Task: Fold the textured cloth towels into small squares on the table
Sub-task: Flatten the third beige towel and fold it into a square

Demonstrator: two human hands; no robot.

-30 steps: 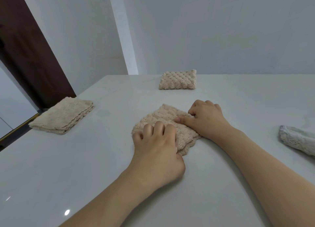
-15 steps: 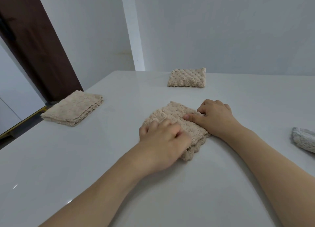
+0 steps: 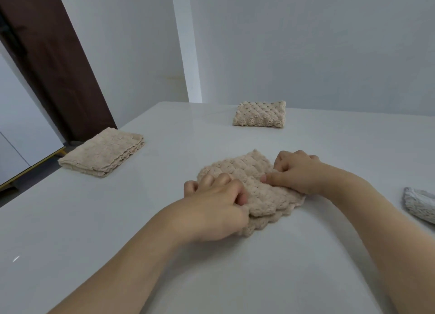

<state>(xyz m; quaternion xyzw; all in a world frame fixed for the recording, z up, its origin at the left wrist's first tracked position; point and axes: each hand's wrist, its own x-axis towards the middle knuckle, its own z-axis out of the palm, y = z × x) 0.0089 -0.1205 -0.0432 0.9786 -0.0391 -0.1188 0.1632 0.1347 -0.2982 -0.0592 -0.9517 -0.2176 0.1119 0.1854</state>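
A: Going left to right, what lies on your white glossy tabletop [image 3: 98, 231]?

B: At the far left edge sits a folded beige flat-pile cloth towel [image 3: 102, 152]. Farther back, near the wall, is a small folded beige bubble-textured towel [image 3: 260, 114]. In the middle, under your hands, lies the beige bubble-textured towel being folded [image 3: 259, 189], doubled over in layers.

A: What are your hands doing?

B: Your left hand [image 3: 215, 210] has its fingers curled, gripping the towel's near-left edge. Your right hand [image 3: 299, 172] presses the far-right side with bent fingers, thumb laid flat on top; whether it pinches the cloth I cannot tell.

A: What could go wrong from here?

B: The plush layers look springy. If you lift either hand early, the top layer may pop open. The smooth tabletop could let the whole bundle slide as you pull, skewing the edges so the square comes out crooked.

A: Anything farther right?

B: A grey fluffy cloth [image 3: 419, 205] lies at the right edge, partly out of view, well apart from your hands.
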